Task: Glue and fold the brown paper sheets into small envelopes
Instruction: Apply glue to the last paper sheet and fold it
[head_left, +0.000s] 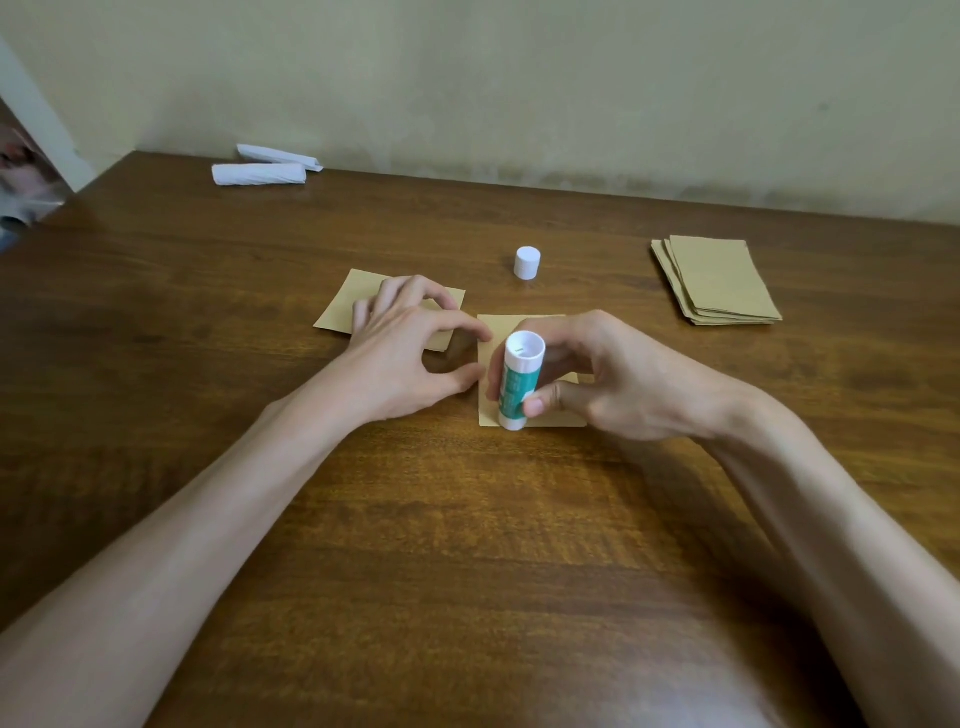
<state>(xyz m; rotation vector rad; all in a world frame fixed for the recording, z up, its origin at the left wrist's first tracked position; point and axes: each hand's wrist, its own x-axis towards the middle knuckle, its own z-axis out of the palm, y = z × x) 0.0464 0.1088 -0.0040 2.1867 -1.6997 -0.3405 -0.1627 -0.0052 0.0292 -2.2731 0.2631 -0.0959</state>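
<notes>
Forearms: two bare forearms reach in from the bottom of the head view across the brown wooden worktop (467, 545) and meet near its middle.
Right side: the right grip (623, 382) pinches a green-and-white glue stick (519, 387) between thumb and fingers. The stick is nearly upright, with its lower end on the near-left part of a brown sheet (524, 323) and a hollow white end facing up.
Left side: the left grip (410, 348) is spread and arched and holds nothing. Its far fingertips rest on a second brown sheet (337, 312) just to the left. Its thumb and forefinger sit at the left edge of the sheet under the stick; I cannot tell whether they touch it.
Cap: a white cap (527, 262) stands upright beyond both sheets, apart from them.
Supply: a stack of brown sheets (722, 280) lies at the far right, well apart.
Background: two white paper rolls (260, 174) lie at the far-left edge, by the wall.
Step in hand: probably spreading glue along the sheet's left margin.
Doing it well: the left fingertips should pin the sheet flat close beside the stick. One even, light stroke along the margin is best, because thin paper may drag or wrinkle. The glue should stay inside the edge, off the worktop.
</notes>
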